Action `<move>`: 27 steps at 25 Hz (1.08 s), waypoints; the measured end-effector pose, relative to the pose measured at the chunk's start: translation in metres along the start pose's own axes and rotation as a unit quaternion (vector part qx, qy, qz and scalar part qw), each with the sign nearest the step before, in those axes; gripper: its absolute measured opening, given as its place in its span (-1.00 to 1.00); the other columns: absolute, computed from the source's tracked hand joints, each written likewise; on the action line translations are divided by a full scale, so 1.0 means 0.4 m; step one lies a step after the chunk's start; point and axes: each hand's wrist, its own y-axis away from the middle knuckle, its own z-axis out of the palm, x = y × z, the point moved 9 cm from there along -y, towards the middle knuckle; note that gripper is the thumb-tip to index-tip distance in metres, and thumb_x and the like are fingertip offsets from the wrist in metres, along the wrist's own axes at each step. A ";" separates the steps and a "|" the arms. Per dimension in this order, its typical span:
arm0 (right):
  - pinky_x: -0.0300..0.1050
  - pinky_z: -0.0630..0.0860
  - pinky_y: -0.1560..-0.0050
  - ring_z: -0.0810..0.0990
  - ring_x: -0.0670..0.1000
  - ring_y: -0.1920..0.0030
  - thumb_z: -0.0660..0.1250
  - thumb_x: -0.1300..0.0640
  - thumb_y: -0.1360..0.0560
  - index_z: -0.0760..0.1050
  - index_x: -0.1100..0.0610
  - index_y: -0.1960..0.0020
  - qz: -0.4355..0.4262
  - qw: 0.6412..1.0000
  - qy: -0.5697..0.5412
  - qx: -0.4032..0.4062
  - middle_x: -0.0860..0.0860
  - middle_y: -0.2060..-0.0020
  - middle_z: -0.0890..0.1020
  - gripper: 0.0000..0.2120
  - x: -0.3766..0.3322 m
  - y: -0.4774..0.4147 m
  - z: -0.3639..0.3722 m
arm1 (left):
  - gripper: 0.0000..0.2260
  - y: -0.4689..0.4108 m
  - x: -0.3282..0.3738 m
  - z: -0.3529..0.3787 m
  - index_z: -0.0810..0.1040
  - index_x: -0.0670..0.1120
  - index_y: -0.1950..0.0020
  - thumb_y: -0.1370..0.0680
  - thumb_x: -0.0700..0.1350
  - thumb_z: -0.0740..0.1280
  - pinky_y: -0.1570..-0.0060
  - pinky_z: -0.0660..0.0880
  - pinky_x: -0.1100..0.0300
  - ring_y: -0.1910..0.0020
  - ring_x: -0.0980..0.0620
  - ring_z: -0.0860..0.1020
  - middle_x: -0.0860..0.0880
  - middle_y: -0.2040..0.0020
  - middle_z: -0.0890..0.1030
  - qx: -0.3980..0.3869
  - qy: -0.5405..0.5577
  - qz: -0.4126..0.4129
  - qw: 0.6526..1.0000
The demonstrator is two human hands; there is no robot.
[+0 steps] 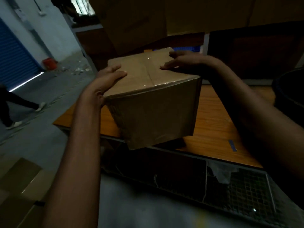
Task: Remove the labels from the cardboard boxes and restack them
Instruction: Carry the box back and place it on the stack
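Observation:
A taped brown cardboard box [153, 102] is tilted over the front edge of a wooden table [212, 125], its near lower corner hanging past the edge. My left hand [107, 81] grips its upper left edge, thumb on top. My right hand [182, 61] lies on the far right of its top, fingers spread over the clear tape. No label shows on the faces I see. More large cardboard boxes [139, 22] stand behind, high at the back.
A wire mesh basket [246, 191] sits below the table's front edge. A dark round bin [289, 89] stands at the right. A flat piece of cardboard [19, 183] lies at the lower left. A person's legs [11, 111] cross the floor at the left, near a blue shutter [14, 60].

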 end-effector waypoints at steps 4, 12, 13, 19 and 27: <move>0.00 0.53 -0.38 0.36 0.07 -0.52 0.59 0.00 -0.45 0.07 -0.03 -0.69 -0.097 0.994 0.031 0.041 0.00 -0.63 0.22 -0.01 -0.034 0.030 0.182 | -0.48 0.117 -0.041 -0.175 0.39 0.18 -0.53 -0.59 0.03 0.42 -0.18 0.34 0.52 -0.35 0.26 0.31 0.16 -0.55 0.32 0.058 -0.071 0.101 0.991; 0.22 0.44 -0.46 0.34 -0.02 -0.54 0.53 -0.34 -0.35 0.06 -0.20 -0.66 -0.219 0.972 0.065 0.047 -0.11 -0.62 0.26 0.04 -0.093 0.024 0.636 | -0.44 0.297 -0.253 -0.578 0.39 0.30 -0.49 -0.54 0.02 0.47 -0.08 0.49 0.43 -0.26 0.49 0.40 0.43 -0.33 0.36 0.163 -0.052 0.124 0.978; 0.21 0.44 -0.46 0.34 -0.03 -0.54 0.53 -0.34 -0.35 0.07 -0.20 -0.65 -0.227 0.971 0.060 0.039 -0.12 -0.62 0.26 0.03 -0.105 0.013 0.697 | -0.44 0.310 -0.277 -0.632 0.39 0.26 -0.50 -0.55 0.00 0.48 -0.06 0.47 0.50 -0.25 0.53 0.39 0.40 -0.37 0.37 0.173 -0.056 0.125 0.975; 0.12 0.41 -0.50 0.29 -0.15 -0.56 0.55 -0.29 -0.37 0.09 -0.23 -0.65 -0.254 0.967 0.005 -0.032 -0.19 -0.62 0.26 0.00 -0.162 -0.059 1.096 | -0.43 0.379 -0.446 -0.966 0.41 0.17 -0.52 -0.54 -0.05 0.49 -0.27 0.37 0.49 -0.40 0.44 0.35 0.31 -0.46 0.41 0.240 -0.086 0.116 0.960; 0.16 0.47 -0.43 0.38 -0.09 -0.51 0.52 -0.35 -0.38 0.05 -0.32 -0.63 -0.241 0.961 0.007 -0.138 -0.19 -0.58 0.31 -0.02 -0.177 -0.189 1.526 | -0.41 0.438 -0.672 -1.272 0.42 0.17 -0.52 -0.53 -0.07 0.51 -0.37 0.33 0.42 -0.42 0.42 0.34 0.30 -0.47 0.42 0.323 -0.108 0.032 0.940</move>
